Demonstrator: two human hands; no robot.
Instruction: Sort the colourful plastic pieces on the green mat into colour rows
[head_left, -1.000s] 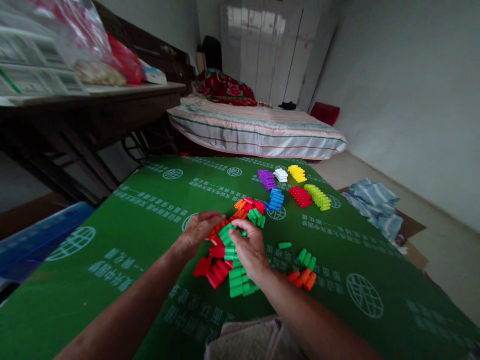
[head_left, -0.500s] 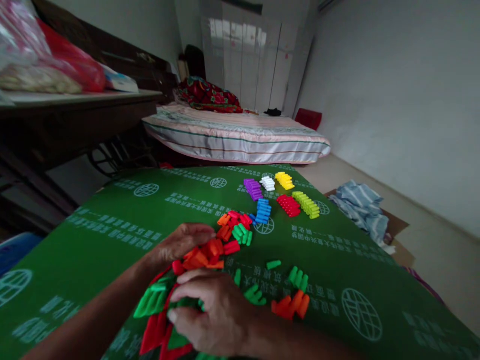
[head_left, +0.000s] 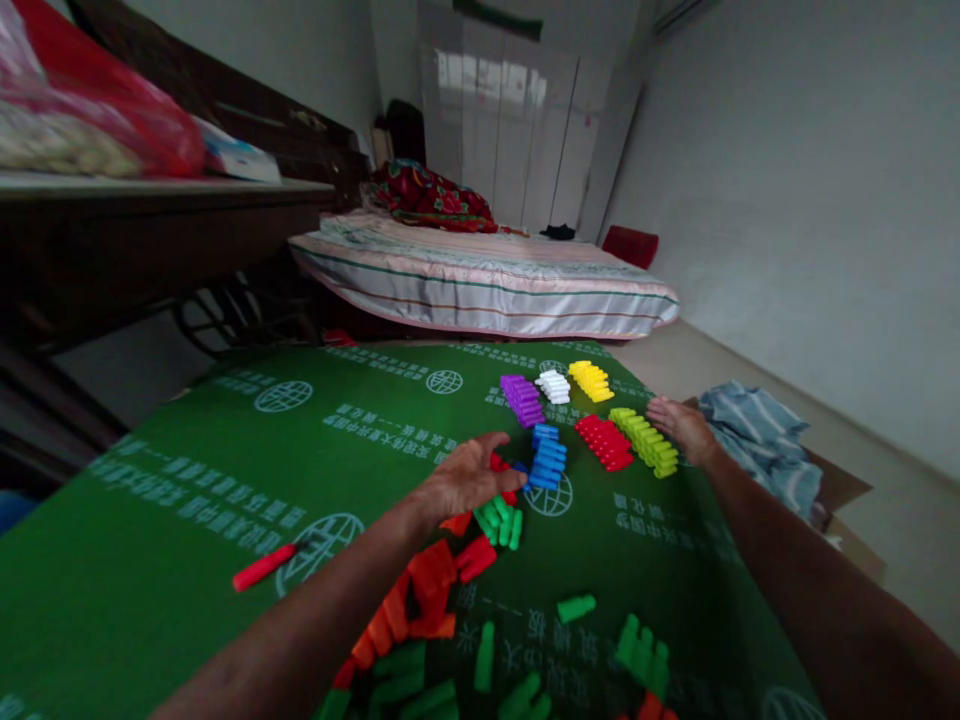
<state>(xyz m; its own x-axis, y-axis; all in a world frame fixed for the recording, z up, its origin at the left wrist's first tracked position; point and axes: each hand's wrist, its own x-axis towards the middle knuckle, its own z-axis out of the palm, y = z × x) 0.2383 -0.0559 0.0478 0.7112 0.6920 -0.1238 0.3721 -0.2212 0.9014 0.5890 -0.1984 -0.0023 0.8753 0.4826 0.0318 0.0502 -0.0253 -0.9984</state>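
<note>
My left hand (head_left: 469,478) reaches over the green board, thumb and fingers apart, at the near side of a row of blue plastic pieces (head_left: 547,460). Its fingers partly cover some red pieces (head_left: 509,496), and whether they touch them I cannot tell. Just below lies a cluster of green pieces (head_left: 499,522). Out to the right, my right hand (head_left: 682,425) has its fingers stretched, holding nothing, beside the row of lime pieces (head_left: 643,440). A block of red pieces (head_left: 604,442) lies left of that row.
Purple (head_left: 521,400), white (head_left: 553,387) and yellow pieces (head_left: 591,381) form groups farther back. Orange pieces (head_left: 431,585) and loose green ones (head_left: 576,608) lie nearer. A red pen-like stick (head_left: 262,567) is at left. Striped cloth (head_left: 757,440) lies beyond the board's right edge.
Both hands have left the near pile of red, green and orange pieces. My left hand moved forward and right to the blue row; my right hand swung far right to the lime row.
</note>
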